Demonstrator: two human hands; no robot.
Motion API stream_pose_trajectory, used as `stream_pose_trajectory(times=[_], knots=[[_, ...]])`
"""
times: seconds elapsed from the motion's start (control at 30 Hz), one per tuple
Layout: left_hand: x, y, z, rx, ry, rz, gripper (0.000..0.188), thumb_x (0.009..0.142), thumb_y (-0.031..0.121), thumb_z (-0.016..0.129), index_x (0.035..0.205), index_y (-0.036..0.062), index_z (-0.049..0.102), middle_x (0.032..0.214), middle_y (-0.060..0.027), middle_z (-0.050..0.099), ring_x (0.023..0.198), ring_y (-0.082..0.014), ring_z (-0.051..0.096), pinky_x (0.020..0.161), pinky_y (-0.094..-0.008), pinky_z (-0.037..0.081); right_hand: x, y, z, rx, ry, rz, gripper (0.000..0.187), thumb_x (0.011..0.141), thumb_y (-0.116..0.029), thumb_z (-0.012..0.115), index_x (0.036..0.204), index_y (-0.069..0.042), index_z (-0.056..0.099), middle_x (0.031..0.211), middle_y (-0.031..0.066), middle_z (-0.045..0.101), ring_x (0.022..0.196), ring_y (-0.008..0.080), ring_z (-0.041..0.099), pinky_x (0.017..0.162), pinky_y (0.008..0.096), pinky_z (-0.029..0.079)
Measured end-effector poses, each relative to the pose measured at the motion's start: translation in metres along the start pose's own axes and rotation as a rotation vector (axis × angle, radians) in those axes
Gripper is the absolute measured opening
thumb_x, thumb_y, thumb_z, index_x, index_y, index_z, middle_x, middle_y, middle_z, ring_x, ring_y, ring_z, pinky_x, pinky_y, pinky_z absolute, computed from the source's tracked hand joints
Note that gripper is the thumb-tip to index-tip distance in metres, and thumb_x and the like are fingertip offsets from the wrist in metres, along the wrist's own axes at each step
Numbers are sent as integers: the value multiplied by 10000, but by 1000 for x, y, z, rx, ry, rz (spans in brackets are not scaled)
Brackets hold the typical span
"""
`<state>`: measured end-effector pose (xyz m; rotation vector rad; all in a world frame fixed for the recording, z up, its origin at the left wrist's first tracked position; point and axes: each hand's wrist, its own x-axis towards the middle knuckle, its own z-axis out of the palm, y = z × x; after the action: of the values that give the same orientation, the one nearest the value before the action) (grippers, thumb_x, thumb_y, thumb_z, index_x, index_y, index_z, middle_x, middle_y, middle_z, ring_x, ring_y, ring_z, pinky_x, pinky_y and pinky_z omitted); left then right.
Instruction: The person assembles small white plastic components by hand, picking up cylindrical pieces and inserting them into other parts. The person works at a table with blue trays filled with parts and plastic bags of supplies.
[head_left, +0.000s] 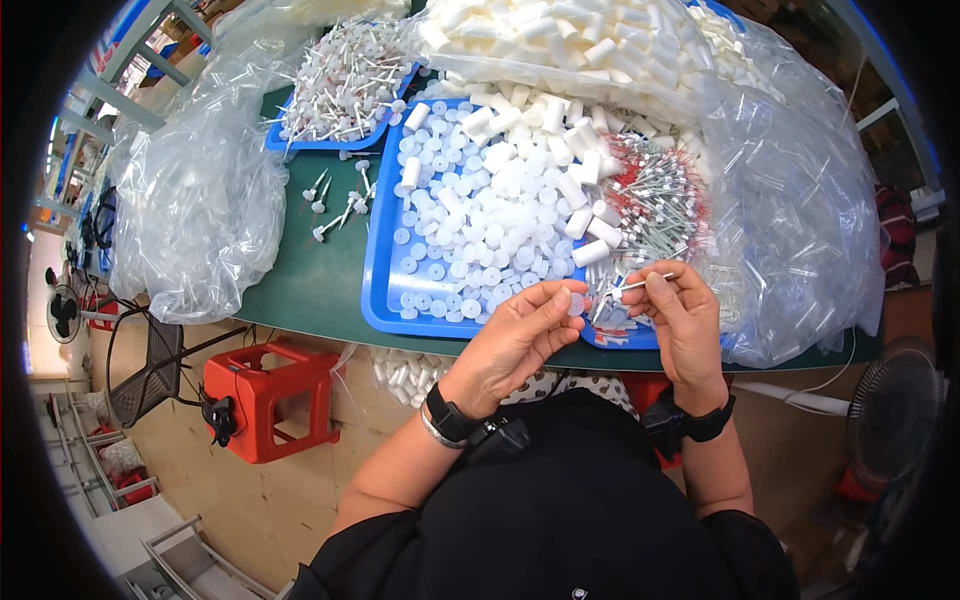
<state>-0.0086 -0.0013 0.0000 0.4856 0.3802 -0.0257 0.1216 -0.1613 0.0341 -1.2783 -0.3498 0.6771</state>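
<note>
My left hand (518, 338) pinches a small translucent plastic disc (576, 304) between thumb and fingertips. Just to its right, my right hand (686, 318) grips a thin pin-like rod (634, 286) with a white end pointing toward the disc. A small gap seems to separate disc and rod. Both hands are above the front edge of a blue tray (377, 290). Loose translucent discs (470, 255) cover its left part, with white foam-like cylinders (591, 252) on top. Beside them lies a pile of metal pins (665, 200), some with red parts.
Another blue tray (290, 143) at the back left holds assembled pins with discs; several similar pieces (352, 205) lie on the green table (300, 280). Clear plastic bags (205, 210) flank the trays. A big bag of white cylinders (590, 45) stands behind. A red stool (270, 400) is below left.
</note>
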Motion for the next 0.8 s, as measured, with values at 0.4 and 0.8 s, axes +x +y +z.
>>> stream_pose_trajectory(times=[0.4, 0.8], knots=[[1, -3, 0, -83, 27, 28, 335, 959, 192, 569, 1215, -22, 537, 1063, -81, 615, 902, -139, 627, 861, -253, 526, -9, 2, -1, -188, 55, -118, 130, 947, -73, 559, 1038, 13, 592, 964, 115, 669, 866, 164, 666, 740, 271, 530], [5, -11, 7, 132, 131, 88, 287, 947, 141, 578, 1184, -13, 530, 993, -87, 635, 852, -124, 639, 775, -221, 558, -22, -7, -5, -529, -151, -614, 123, 843, -30, 663, 962, -13, 638, 903, 94, 668, 774, 199, 664, 647, 292, 521]])
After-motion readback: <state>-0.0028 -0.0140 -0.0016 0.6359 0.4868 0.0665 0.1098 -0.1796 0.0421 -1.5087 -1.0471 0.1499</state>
